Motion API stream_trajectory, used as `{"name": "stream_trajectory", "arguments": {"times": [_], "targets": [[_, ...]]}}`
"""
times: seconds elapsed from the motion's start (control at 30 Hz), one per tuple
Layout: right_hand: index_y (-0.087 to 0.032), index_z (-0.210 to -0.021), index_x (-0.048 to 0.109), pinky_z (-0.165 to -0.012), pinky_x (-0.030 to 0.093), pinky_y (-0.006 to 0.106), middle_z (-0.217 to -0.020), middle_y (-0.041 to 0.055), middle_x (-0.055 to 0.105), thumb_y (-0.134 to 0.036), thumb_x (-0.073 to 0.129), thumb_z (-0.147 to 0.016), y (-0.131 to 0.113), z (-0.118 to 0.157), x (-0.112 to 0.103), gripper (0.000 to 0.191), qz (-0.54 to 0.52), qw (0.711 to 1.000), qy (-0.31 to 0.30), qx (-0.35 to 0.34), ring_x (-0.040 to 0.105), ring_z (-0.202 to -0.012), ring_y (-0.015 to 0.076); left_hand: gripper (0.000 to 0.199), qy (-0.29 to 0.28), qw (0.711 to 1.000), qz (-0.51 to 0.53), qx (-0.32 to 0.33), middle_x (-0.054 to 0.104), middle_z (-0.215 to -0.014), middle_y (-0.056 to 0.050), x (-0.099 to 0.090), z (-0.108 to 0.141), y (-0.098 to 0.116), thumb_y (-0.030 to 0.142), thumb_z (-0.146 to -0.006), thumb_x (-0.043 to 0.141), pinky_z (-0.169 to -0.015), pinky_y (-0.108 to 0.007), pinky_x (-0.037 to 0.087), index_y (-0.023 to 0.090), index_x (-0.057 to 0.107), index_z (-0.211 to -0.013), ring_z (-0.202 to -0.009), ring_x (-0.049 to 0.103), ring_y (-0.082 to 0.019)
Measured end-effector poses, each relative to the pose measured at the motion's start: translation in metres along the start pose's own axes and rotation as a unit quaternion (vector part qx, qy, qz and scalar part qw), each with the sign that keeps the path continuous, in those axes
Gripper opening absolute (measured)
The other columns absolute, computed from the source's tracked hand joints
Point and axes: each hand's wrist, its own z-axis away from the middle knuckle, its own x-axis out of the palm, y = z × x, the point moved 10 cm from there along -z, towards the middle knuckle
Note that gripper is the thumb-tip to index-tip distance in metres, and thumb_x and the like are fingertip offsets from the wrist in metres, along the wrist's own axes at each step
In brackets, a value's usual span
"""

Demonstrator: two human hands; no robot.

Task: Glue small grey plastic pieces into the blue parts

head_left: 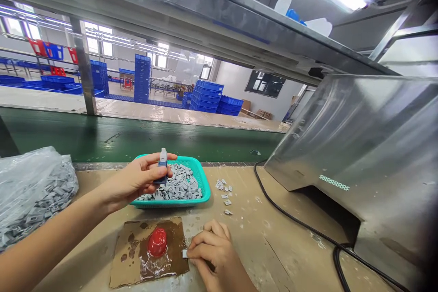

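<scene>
A person held a small piece in each grip over a bench (253, 223).

From left, a clear bag (34, 173) bulged with grey parts; the left grip (148, 175) was closed on a dark-blue piece (162, 163) with a pale top; a red lump (157, 242) sat on wet cardboard (119, 262); a teal basket (204, 187) held grey parts; the right grip (217, 255) pinched a small pale piece (185, 253) at the cardboard's right edge.

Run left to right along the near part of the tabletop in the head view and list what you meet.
Clear plastic bag of gray parts → red rounded object → small pale piece → right hand → large metal housing.
</scene>
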Motion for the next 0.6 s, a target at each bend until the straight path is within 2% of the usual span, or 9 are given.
{"name": "stream_trajectory", "arguments": {"times": [0.07,0.17,0.23,0.33,0.43,0.6], "targets": [[-0.021,-0.067,0.067,-0.068,0.038,0.034,-0.070,0.0006,0.066,-0.004,0.058,-0.068,0.003,-0.006,-0.011,0.020,-0.054,0.998,0.007,0.027,0.049,-0.074,0.0182,0.037,-0.001,1.000,-0.018,0.001,0.056,-0.065,0.004,0.002,0.001,-0.003,0.028,-0.054,0.077,-0.039,-0.009,0.034,0.017,0.063,-0.087,-0.043,0.043,0.001],[-0.021,-0.069,0.068,-0.071,0.043,0.032,-0.073,0.0019,0.066,-0.009,0.059,-0.069,0.011,-0.023,-0.041,0.015,-0.173,0.980,0.044,0.083,0.053,-0.078,0.0188,0.034,-0.012,0.999,-0.022,-0.035,0.061,-0.079,0.001,0.008,0.004,-0.014,0.025,-0.058,0.074,-0.063,-0.016,0.047,0.018,0.063,-0.089,-0.064,0.059,-0.007],[-0.022,-0.072,0.069,-0.074,0.046,0.031,-0.076,0.0019,0.067,-0.017,0.064,-0.068,0.017,-0.036,-0.063,0.008,-0.258,0.954,0.089,0.126,0.057,-0.078,0.0183,0.032,-0.014,0.999,-0.037,-0.037,0.062,-0.087,-0.001,0.014,0.006,-0.018,0.023,-0.060,0.073,-0.076,-0.024,0.047,0.018,0.061,-0.090,-0.077,0.061,-0.013],[-0.021,-0.074,0.070,-0.071,0.049,0.029,-0.078,0.0023,0.068,-0.023,0.070,-0.062,0.020,-0.054,-0.082,0.012,-0.362,0.906,0.145,0.164,0.060,-0.076,0.0174,0.027,0.002,0.992,-0.125,0.009,0.063,-0.083,-0.001,0.017,0.007,-0.012,0.022,-0.062,0.070,-0.077,-0.026,0.045,0.016,0.060,-0.086,-0.078,0.059,-0.014],[-0.019,-0.069,0.070,-0.067,0.051,0.026,-0.075,0.0031,0.068,-0.021,0.072,-0.057,0.014,-0.067,-0.083,0.012,-0.394,0.891,0.157,0.159,0.062,-0.073,0.0173,0.022,0.008,0.978,-0.205,0.047,0.062,-0.078,-0.001,0.020,0.006,-0.006,0.022,-0.062,0.067,-0.075,-0.027,0.043,0.015,0.057,-0.080,-0.077,0.057,-0.014],[-0.018,-0.067,0.071,-0.065,0.052,0.024,-0.071,0.0028,0.067,-0.018,0.070,-0.058,0.017,-0.069,-0.061,0.009,-0.390,0.891,0.138,0.186,0.062,-0.068,0.0157,0.018,-0.005,0.965,-0.254,0.064,0.059,-0.077,-0.001,0.023,0.004,-0.003,0.024,-0.063,0.064,-0.072,-0.026,0.040,0.015,0.052,-0.073,-0.079,0.055,-0.016]]}}
